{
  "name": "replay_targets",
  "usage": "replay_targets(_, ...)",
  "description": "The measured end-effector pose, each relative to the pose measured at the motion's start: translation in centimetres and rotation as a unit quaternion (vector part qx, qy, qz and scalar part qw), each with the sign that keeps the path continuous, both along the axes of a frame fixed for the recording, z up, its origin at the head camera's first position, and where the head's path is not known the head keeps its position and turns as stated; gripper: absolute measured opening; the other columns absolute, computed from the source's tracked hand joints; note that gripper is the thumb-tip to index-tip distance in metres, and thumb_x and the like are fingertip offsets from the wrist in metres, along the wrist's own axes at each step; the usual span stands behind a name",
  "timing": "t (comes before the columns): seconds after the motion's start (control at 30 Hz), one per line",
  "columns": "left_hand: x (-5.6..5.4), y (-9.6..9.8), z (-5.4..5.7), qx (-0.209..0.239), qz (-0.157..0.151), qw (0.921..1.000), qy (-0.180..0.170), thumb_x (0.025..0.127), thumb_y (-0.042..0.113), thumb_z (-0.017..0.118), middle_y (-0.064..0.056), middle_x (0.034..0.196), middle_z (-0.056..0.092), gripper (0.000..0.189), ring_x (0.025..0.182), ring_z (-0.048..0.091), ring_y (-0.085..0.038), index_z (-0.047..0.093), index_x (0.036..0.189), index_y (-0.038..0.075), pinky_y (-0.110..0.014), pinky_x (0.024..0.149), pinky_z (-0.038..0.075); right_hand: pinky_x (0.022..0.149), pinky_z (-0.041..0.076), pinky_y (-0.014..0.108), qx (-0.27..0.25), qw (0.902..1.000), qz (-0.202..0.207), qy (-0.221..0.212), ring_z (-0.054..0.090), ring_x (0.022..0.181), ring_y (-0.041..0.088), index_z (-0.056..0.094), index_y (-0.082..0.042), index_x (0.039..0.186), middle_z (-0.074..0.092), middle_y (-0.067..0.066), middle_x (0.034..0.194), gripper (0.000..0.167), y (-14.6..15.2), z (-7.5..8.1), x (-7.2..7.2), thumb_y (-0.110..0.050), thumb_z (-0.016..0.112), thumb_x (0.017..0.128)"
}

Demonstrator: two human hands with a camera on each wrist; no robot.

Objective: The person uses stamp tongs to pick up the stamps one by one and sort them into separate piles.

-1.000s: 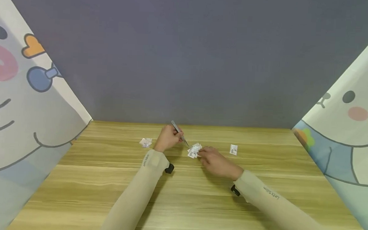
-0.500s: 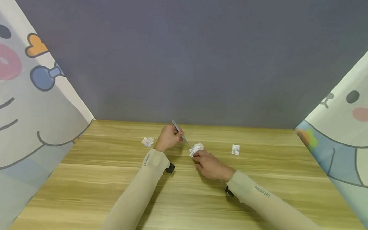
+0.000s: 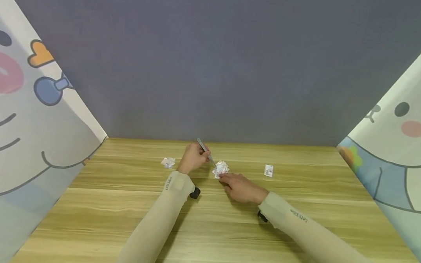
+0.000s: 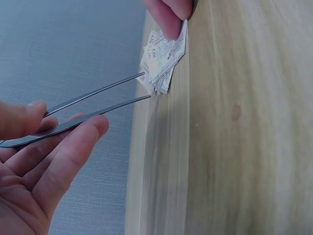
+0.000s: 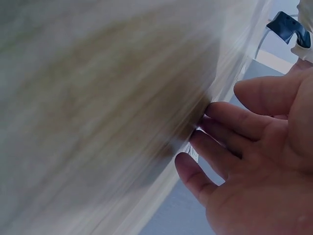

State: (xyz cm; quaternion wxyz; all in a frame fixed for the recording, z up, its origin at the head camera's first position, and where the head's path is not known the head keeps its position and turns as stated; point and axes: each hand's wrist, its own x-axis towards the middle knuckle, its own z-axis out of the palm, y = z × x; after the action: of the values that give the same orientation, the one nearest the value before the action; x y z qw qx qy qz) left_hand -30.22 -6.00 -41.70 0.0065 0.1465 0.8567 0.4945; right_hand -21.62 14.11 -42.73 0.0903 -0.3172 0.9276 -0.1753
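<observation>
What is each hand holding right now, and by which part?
Left hand pinches slim metal tweezers near their rear end, tips open at the small printed paper stamps. Right hand presses a fingertip on that stack's top.

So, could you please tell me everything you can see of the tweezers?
The tweezers are slim, grey metal with two long straight prongs. The left hand pinches them near the back end. The prongs stand slightly apart, their tips at the edge of a small stack of printed stamps, which the right hand presses onto the wooden table.
</observation>
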Motion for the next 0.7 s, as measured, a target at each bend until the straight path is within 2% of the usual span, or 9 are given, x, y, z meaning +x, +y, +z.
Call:
replay_targets(0.2, -0.19, 0.28, -0.27, 0.009, -0.001, 1.0, 0.0, 0.094, 0.007, 0.06, -0.011, 0.083, 0.068, 0.01, 0.075, 0.068, -0.029, 0.066, 0.092, -0.002, -0.029, 0.059, 0.056, 0.105, 0.028, 0.056, 0.018, 0.9998, -0.002, -0.012, 0.035, 0.133, 0.031, 0.048, -0.001, 0.137, 0.038, 0.013, 0.146, 0.038, 0.08, 0.22, 0.05, -0.01, 0.045, 0.1)
replay_targets(0.47, -0.26, 0.4, -0.48, 0.011, -0.001, 0.9999, -0.001, 0.094, 0.008, 0.06, -0.011, 0.084, 0.068, 0.011, 0.075, 0.068, -0.028, 0.066, 0.093, -0.001, -0.028, 0.06, 0.055, 0.104, 0.025, 0.06, 0.011, 0.9997, 0.004, -0.019, 0.033, 0.134, 0.033, 0.047, 0.001, 0.137, 0.036, 0.014, 0.147, 0.038, 0.1, 0.34, 0.04, -0.008, 0.044, 0.1)
replay_targets(0.7, -0.32, 0.47, -0.67, 0.002, 0.0, 1.0, 0.003, 0.094, 0.008, 0.06, -0.009, 0.083, 0.068, 0.01, 0.071, 0.068, -0.021, 0.066, 0.093, 0.0, -0.027, 0.059, 0.055, 0.104, 0.026, 0.06, 0.016, 0.9997, 0.008, -0.015, 0.034, 0.133, 0.033, 0.048, 0.0, 0.136, 0.037, 0.013, 0.146, 0.038, 0.2, 0.39, -0.04, -0.009, 0.044, 0.1)
